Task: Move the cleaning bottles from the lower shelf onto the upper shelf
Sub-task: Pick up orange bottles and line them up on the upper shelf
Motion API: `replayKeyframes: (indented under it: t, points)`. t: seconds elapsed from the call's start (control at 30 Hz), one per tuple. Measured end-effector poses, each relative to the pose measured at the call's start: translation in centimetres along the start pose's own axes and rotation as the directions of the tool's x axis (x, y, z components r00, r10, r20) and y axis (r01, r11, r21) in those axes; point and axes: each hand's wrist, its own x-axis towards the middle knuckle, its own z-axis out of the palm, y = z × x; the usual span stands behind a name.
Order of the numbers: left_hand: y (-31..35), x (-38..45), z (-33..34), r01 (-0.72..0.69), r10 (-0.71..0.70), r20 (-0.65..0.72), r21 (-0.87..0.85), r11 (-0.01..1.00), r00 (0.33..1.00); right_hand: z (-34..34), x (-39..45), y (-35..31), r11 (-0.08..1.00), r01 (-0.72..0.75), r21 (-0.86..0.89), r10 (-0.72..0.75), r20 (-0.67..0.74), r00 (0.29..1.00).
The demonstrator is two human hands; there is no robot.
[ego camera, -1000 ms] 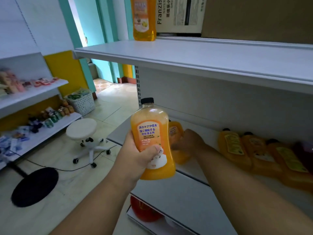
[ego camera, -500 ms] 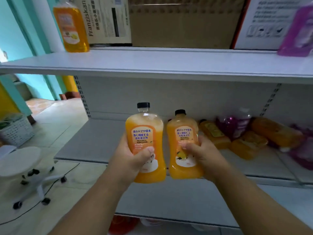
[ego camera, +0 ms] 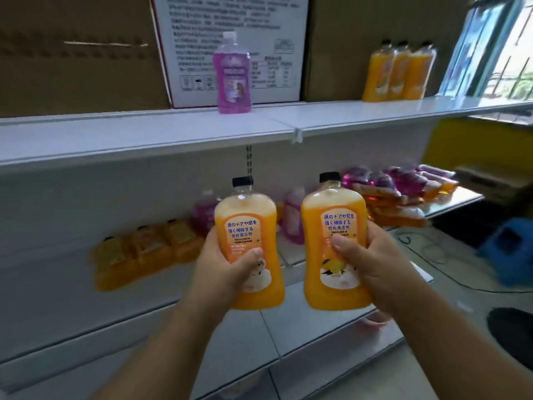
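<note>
My left hand (ego camera: 223, 268) grips an upright orange bottle (ego camera: 245, 223) with a black cap. My right hand (ego camera: 372, 261) grips a second orange bottle (ego camera: 334, 215), upright beside the first. Both are held in front of the lower shelf (ego camera: 291, 255), below the upper shelf (ego camera: 173, 131). On the lower shelf lie several orange bottles (ego camera: 144, 252) at the left, purple bottles (ego camera: 291, 220) behind my hands, and a pile of purple and orange ones (ego camera: 403, 192) at the right. On the upper shelf stand a purple bottle (ego camera: 232, 76) and three orange bottles (ego camera: 399, 73).
Cardboard boxes (ego camera: 80, 53) and a white printed box (ego camera: 230, 27) fill the back of the upper shelf. A blue object (ego camera: 507, 249) and cables lie on the floor at the right, near a window (ego camera: 504, 44). A lower white shelf (ego camera: 331, 327) juts out beneath my arms.
My view has swung right along the shelves. My right hand lifted its orange bottle off the lower shelf, and both bottles are now held side by side, a little further apart.
</note>
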Motion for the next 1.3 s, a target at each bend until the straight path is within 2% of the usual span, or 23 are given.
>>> replayKeyframes:
  t: [0.2, 0.37, 0.53, 0.73, 0.93, 1.1, 1.2, 1.3]
  points:
    - [3.0, 2.0, 14.4, -0.066, 0.067, 0.151, -0.011, 0.998, 0.986, -13.7, -0.9, -3.2, 0.994, 0.094, -0.049, -0.100, -0.156, 0.983]
    - [6.8, 6.9, 24.3, -0.154, 0.142, 0.277, 0.022, 0.988, 0.950, -22.0, 1.1, -6.4, 0.977, 0.210, -0.030, -0.210, -0.258, 0.943]
    - [10.7, 12.7, 33.4, -0.224, 0.222, 0.344, -0.034, 0.974, 0.912, -29.4, 4.4, -10.1, 0.946, 0.304, -0.116, -0.324, -0.398, 0.858]
    - [15.8, 18.2, 42.8, -0.251, 0.278, 0.405, -0.120, 0.960, 0.871, -38.1, 8.1, -13.7, 0.930, 0.319, -0.182, -0.367, -0.495, 0.788]
    - [18.1, 22.2, 49.8, -0.351, 0.358, 0.355, -0.086, 0.932, 0.864, -45.9, 13.1, -14.2, 0.917, 0.331, -0.222, -0.399, -0.504, 0.766]
    - [19.8, 26.0, 54.7, -0.396, 0.397, 0.240, -0.055, 0.917, 0.886, -52.2, 19.1, -15.0, 0.899, 0.376, -0.224, -0.436, -0.390, 0.811]
    - [21.0, 27.8, 57.0, -0.386, 0.381, 0.160, -0.003, 0.923, 0.911, -55.4, 22.9, -15.9, 0.900, 0.392, -0.192, -0.435, -0.316, 0.843]
    - [21.7, 29.8, 59.2, -0.356, 0.348, 0.112, 0.064, 0.932, 0.931, -58.2, 26.5, -16.5, 0.888, 0.392, -0.242, -0.446, -0.238, 0.863]
